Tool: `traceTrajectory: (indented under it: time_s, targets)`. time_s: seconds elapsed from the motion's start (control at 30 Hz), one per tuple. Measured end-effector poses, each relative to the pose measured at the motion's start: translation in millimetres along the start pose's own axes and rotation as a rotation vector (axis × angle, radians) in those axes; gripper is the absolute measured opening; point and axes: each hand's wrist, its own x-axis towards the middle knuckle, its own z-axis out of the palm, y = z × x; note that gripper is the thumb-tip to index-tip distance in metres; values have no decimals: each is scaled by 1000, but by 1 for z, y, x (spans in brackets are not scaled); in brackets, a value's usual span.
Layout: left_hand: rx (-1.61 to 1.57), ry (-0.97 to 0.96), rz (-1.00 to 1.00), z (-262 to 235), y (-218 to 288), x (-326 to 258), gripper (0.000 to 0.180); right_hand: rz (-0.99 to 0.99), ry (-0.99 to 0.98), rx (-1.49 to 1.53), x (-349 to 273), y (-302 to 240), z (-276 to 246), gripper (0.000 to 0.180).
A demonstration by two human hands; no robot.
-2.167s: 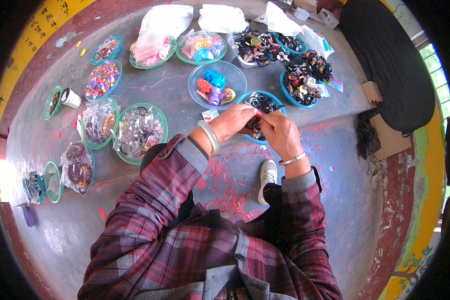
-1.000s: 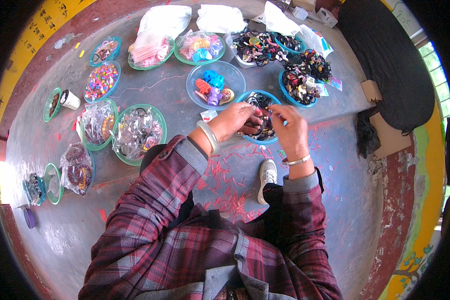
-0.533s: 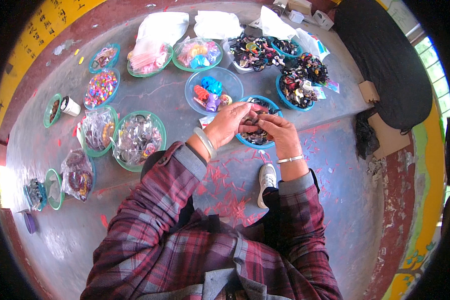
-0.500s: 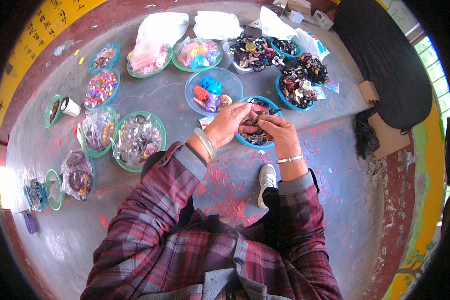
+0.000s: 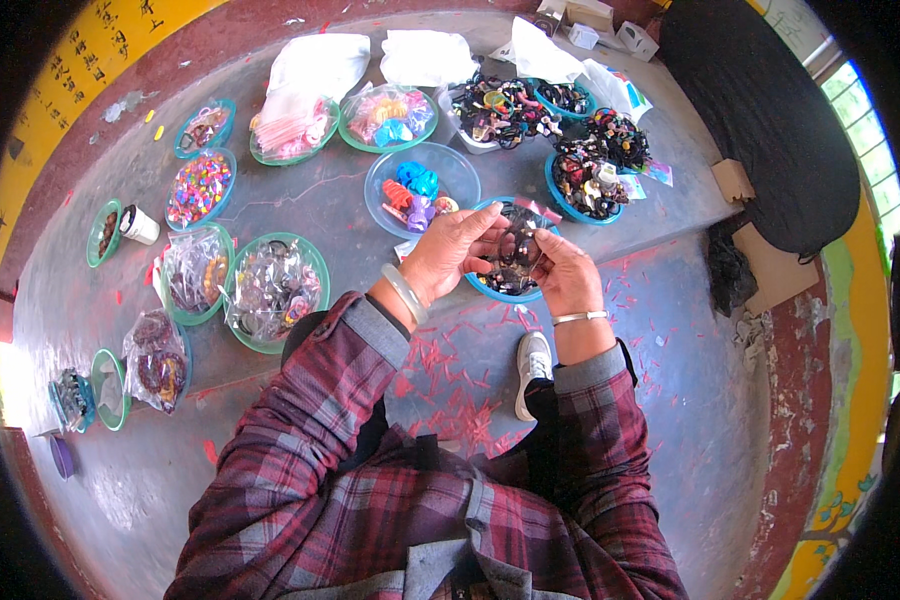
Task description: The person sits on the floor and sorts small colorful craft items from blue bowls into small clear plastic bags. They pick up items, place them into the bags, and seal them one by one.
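Note:
Over a blue basin [image 5: 504,294] of dark hair ties, my left hand [image 5: 440,258] and my right hand [image 5: 570,280] face each other with bent fingers. What looks like a dark hair tie [image 5: 518,238] spans the space between my fingertips, though it blends with the pile behind it. A small pinkish piece [image 5: 538,211] shows above my right fingertips; I cannot tell whether it belongs to the tie. My right thumb and index finger pinch together. The left thumb is raised, its other fingers curled below it.
A clear bowl [image 5: 378,205] of colourful claw clips stands beyond my left hand. A basin [image 5: 567,205] heaped with dark hair ties stands on the right, and a green basin [image 5: 322,318] of bagged items on the left. Red scraps [image 5: 460,415] litter the floor around my shoe [image 5: 533,372].
My hands have drawn slightly apart, and the right fingers have turned upward. More of the dark strands now shows between them. The view has shifted a little.

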Motion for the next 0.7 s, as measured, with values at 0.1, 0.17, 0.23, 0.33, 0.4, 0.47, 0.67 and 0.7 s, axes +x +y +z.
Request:
traceTrajectory:
  time_s: [0.1,0.17,0.23,0.33,0.4,0.47,0.67,0.7]
  targets:
    - [-48,-52,-19,0,2,0,36,15,-13,94,1,0,-1,13]
    - [-68,-110,-19,4,5,-3,32,41,-2,114,4,2,-4,13]
    - [-55,-103,-6,3,3,-3,28,52,-1,122,3,2,-1,14]
    - [-23,-87,25,-2,-4,2,25,41,-21,94,-4,1,10,15]
    - [5,-63,26,-3,-6,4,23,24,-38,45,-8,0,12,14]
    - [38,-28,3,1,-6,2,22,11,-27,-40,-7,2,9,14]
    - [9,-44,41,0,-11,4,21,-10,-10,-140,-12,1,16,15]
    - [-3,-45,44,0,-11,4,21,-16,-4,-145,-13,0,18,16]
